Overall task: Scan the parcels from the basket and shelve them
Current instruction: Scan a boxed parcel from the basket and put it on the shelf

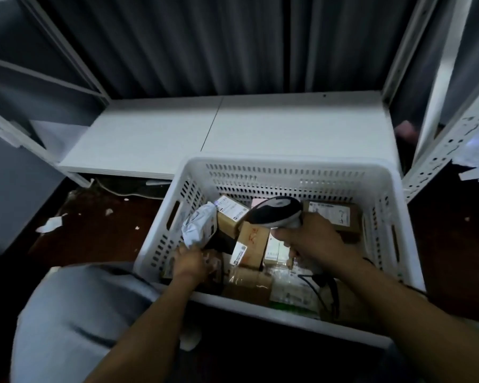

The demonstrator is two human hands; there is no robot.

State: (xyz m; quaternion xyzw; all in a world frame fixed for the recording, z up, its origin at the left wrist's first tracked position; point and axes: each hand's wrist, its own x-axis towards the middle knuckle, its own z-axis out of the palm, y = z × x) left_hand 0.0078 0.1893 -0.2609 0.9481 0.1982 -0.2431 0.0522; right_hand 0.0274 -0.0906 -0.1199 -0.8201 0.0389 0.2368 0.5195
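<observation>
Because it is made of soft plastic, the bag parcel (198, 228) is likely to be light, floppy and a bit slippery. It is stood on end in the left part of the basket (288, 172), close to the left wall. Its bottom end is held by the left grip (190, 262), with the fingers curled round it, though this part is blurry. A bag like this is best taken by a bunched end or round the middle, where the plastic can be squeezed. What is inside cannot be seen, so it should not be crushed.

Just beside it, brown boxes are packed close together: a small labelled box (230, 214), a box with red marks (253, 241) and a flat box (335, 217) at the back right. These look stiff and may be heavier. They are best held by two opposite sides, with the label kept in view.

Over the boxes, the scanner (277, 214) is held by the right grip (310, 239), which is closed round the handle. A black cable (324, 286) hangs down from it.

Behind the basket, a low white shelf (224, 128) is seen. Paper scraps (50, 225) are scattered on the dark floor.
</observation>
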